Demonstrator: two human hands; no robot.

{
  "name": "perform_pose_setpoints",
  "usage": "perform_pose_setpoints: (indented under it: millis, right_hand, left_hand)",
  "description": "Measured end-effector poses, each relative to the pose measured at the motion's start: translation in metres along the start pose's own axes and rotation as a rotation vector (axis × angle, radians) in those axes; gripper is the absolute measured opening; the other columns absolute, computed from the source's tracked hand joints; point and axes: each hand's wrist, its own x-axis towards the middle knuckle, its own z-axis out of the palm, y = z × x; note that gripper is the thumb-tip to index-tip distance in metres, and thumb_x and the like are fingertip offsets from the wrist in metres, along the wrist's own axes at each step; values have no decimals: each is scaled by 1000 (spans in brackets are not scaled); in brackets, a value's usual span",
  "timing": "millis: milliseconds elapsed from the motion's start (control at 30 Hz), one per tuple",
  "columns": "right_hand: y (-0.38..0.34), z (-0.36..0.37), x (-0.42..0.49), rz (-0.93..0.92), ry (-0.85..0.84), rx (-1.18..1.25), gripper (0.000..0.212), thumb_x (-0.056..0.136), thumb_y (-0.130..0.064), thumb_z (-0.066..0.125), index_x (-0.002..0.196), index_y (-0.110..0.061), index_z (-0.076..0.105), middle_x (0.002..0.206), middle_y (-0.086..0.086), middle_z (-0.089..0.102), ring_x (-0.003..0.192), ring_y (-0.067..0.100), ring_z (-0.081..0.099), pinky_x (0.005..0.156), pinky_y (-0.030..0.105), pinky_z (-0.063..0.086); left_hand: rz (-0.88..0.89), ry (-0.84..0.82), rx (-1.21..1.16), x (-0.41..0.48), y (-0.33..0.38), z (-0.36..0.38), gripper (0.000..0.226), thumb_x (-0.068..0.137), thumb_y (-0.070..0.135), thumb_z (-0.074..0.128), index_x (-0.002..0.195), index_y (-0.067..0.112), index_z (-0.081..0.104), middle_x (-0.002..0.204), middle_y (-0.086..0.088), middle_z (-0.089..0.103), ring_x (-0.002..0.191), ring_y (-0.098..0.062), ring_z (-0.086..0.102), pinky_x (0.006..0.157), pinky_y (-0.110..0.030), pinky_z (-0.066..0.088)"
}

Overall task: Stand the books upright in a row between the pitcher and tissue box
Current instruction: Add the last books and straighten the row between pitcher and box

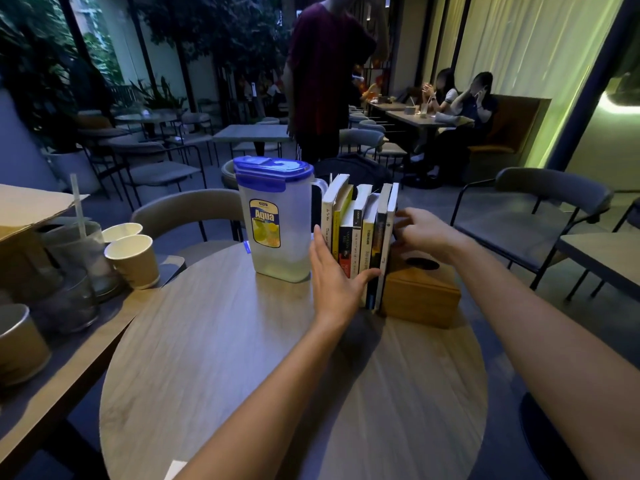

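Several books (360,233) stand upright in a row on the round wooden table (225,358), spines toward me. On their left stands a clear plastic pitcher (277,223) with a blue lid. On their right lies a wooden tissue box (420,292), touching the last book. My left hand (337,271) lies flat against the front of the row, fingers spread over the lower spines, thumb reaching to the right-hand books. My right hand (420,232) rests over the tissue box, its fingers pressed against the outer cover of the rightmost book.
A second table on the left carries paper cups (133,259), glasses (76,271) with a straw and a cardboard box (31,209). Chairs ring the round table. A person in a dark red shirt (325,74) stands beyond it; two seated people are at the back right.
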Motion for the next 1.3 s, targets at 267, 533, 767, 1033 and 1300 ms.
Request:
perform_pose_setpoints:
  millis: [267,533,767,1033,1300]
  right_hand:
    - [-1,17,17,91,150,353,37,97,-7,41,128,-21,57,98,9,71,95,29,72,87,50,60]
    - [-9,22,24,158,157,601,56,99,-65,36,104,-19,68,87,6,71,78,22,64,65,33,49]
    - [-9,29,37,174,181,667,53,101,-60,35,86,-21,68,51,-6,63,52,13,60,49,26,45]
    - [-7,36,46,178,263,673,46,104,-50,37,87,-20,67,59,-1,64,58,17,63,58,27,51]
    - [2,45,43,137,320,642,43,106,-42,39,77,-21,63,64,-2,65,62,18,65,67,32,54]
  left_hand:
    - [25,-51,44,10,-5,-5,131,71,31,90,161,27,-6,163,1,26,152,-19,24,120,-57,29]
    - [64,-39,87,16,-9,-9,128,66,39,92,159,26,6,155,0,34,145,-20,35,112,-59,40]
    - [87,-37,91,19,-11,-8,121,66,41,91,156,27,11,150,0,37,141,-19,38,108,-60,43]
    - [92,-65,107,20,-12,-8,115,71,40,88,155,26,11,147,1,36,138,-19,39,108,-61,41]
    - [95,-68,58,20,-17,-11,120,68,34,91,157,29,10,149,4,40,140,-16,42,109,-59,43]
